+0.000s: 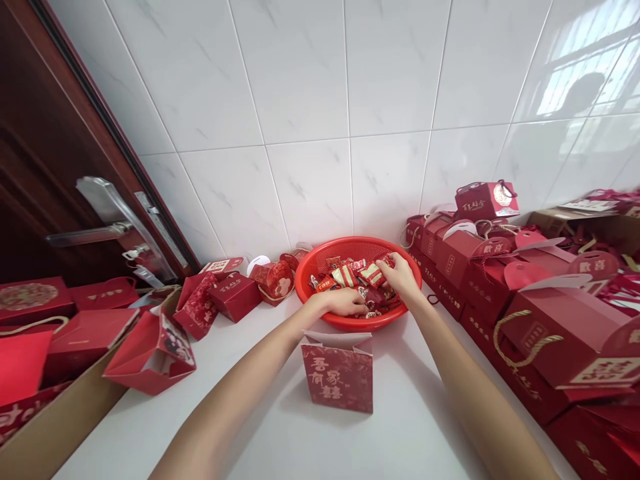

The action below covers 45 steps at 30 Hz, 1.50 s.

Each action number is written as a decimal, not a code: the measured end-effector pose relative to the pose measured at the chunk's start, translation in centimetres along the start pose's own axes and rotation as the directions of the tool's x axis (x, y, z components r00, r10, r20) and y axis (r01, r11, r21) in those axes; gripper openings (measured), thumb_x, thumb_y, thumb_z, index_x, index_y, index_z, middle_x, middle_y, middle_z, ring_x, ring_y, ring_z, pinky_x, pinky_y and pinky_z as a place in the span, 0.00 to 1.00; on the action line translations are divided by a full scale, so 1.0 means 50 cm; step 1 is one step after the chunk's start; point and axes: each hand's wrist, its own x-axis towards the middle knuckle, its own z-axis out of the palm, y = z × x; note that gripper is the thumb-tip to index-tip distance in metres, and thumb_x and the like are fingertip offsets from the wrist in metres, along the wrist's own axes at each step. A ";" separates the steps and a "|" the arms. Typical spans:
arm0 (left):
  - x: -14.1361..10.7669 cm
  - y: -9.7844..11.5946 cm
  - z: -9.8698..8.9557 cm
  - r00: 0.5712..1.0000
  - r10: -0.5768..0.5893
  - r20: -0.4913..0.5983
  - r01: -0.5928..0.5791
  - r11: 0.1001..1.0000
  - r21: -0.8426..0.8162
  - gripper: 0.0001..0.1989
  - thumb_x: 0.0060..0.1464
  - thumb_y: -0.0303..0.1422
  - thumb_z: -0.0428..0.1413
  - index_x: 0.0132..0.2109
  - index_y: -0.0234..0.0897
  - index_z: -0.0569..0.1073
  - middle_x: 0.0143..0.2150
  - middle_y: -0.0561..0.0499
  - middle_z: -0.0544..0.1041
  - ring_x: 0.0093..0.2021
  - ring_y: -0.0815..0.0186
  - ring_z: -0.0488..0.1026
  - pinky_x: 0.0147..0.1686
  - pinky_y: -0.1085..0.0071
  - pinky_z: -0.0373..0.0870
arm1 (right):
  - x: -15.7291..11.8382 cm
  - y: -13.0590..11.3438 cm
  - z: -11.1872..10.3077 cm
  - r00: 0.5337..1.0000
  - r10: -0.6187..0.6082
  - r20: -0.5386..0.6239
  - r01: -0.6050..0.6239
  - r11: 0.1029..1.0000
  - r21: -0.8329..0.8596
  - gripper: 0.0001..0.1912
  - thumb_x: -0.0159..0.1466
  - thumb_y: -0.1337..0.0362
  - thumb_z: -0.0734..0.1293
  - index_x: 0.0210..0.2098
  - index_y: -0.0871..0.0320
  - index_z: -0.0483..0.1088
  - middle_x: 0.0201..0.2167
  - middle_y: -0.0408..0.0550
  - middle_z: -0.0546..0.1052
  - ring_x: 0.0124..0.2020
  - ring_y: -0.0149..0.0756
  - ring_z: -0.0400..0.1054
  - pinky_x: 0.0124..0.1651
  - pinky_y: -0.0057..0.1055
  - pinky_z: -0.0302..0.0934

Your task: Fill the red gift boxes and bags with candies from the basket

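A red plastic basket (306, 288) stands against the wall, holding many wrapped candies (344, 275) in red, gold and white. My left hand (347, 302) reaches over its near rim, fingers curled down among the candies; what they hold is hidden. At the right side of the basket, my right hand (400, 275) has its fingers closed on a red-wrapped candy at the top of the pile. Between my forearms an upright red paper gift box (338, 378) with pale lettering stands on the white table (300, 440), its top open.
Stacked red gift boxes with rope handles (550, 333) line the right side. Several smaller red boxes (235, 295) sit left of the basket. A cardboard carton (95, 407) of red boxes is at the left edge, near a wooden door with a metal handle (90, 233). Behind rises a tiled wall (310, 187).
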 end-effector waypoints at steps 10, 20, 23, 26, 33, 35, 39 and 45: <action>0.001 -0.011 -0.001 0.867 -0.062 -0.494 -0.063 0.971 -0.232 0.17 0.61 0.38 0.46 0.24 0.39 0.59 0.22 0.55 0.65 0.25 0.67 0.65 0.27 0.71 0.58 | -0.016 -0.024 -0.002 0.992 0.055 0.111 -0.079 0.971 0.226 0.17 0.58 0.58 0.69 0.45 0.57 0.68 0.34 0.47 0.73 0.32 0.36 0.70 0.25 0.27 0.67; 0.007 -0.026 0.001 0.793 -0.146 -0.591 -0.102 0.925 -0.366 0.15 0.62 0.42 0.47 0.34 0.37 0.70 0.31 0.52 0.75 0.35 0.63 0.73 0.37 0.69 0.71 | -0.017 -0.015 -0.014 0.967 -0.110 0.230 0.034 0.950 0.310 0.25 0.46 0.61 0.74 0.43 0.57 0.71 0.25 0.39 0.73 0.26 0.31 0.68 0.28 0.27 0.62; 0.004 -0.026 -0.003 0.707 -0.263 -0.656 0.015 0.934 -0.358 0.13 0.63 0.38 0.47 0.44 0.37 0.73 0.41 0.47 0.79 0.44 0.58 0.76 0.47 0.63 0.71 | -0.008 -0.002 -0.009 0.985 -0.105 0.138 0.064 0.959 0.276 0.25 0.44 0.61 0.75 0.41 0.57 0.71 0.25 0.38 0.72 0.26 0.32 0.67 0.29 0.28 0.62; 0.000 -0.021 -0.005 0.626 -0.214 -0.750 0.039 0.969 -0.243 0.18 0.58 0.32 0.53 0.55 0.36 0.72 0.56 0.41 0.75 0.59 0.54 0.70 0.59 0.59 0.65 | -0.002 0.004 -0.006 0.988 -0.101 0.114 0.061 0.950 0.307 0.24 0.43 0.60 0.74 0.39 0.57 0.70 0.28 0.41 0.74 0.29 0.34 0.69 0.32 0.31 0.63; -0.009 0.001 0.003 0.824 0.056 -0.564 -0.149 0.981 -0.121 0.17 0.58 0.37 0.57 0.52 0.38 0.77 0.47 0.47 0.81 0.48 0.57 0.77 0.53 0.63 0.71 | -0.009 -0.004 -0.012 0.977 -0.156 0.147 0.106 0.947 0.305 0.21 0.42 0.57 0.76 0.34 0.58 0.72 0.27 0.42 0.74 0.31 0.35 0.69 0.35 0.32 0.63; -0.015 0.009 0.003 0.852 0.097 -0.515 -0.181 0.977 -0.114 0.19 0.57 0.40 0.58 0.54 0.38 0.77 0.50 0.47 0.81 0.50 0.56 0.76 0.54 0.62 0.70 | -0.012 -0.008 -0.015 0.963 -0.188 0.195 0.125 0.947 0.297 0.21 0.42 0.55 0.76 0.33 0.58 0.72 0.29 0.43 0.75 0.33 0.36 0.69 0.37 0.32 0.63; -0.024 0.018 -0.001 0.871 0.086 -0.484 -0.193 0.965 -0.176 0.19 0.57 0.42 0.58 0.52 0.39 0.78 0.50 0.48 0.81 0.50 0.56 0.76 0.52 0.65 0.70 | -0.014 -0.011 -0.018 0.933 -0.238 0.270 0.173 0.954 0.243 0.20 0.45 0.53 0.77 0.32 0.57 0.73 0.30 0.44 0.77 0.33 0.35 0.69 0.37 0.31 0.63; -0.015 0.008 -0.001 0.885 0.030 -0.465 -0.146 0.965 -0.216 0.10 0.56 0.35 0.53 0.35 0.35 0.77 0.32 0.50 0.79 0.34 0.62 0.74 0.37 0.69 0.69 | -0.012 -0.011 -0.012 0.915 -0.199 0.350 0.098 0.953 0.285 0.21 0.51 0.46 0.74 0.31 0.58 0.74 0.30 0.45 0.77 0.30 0.32 0.68 0.33 0.28 0.62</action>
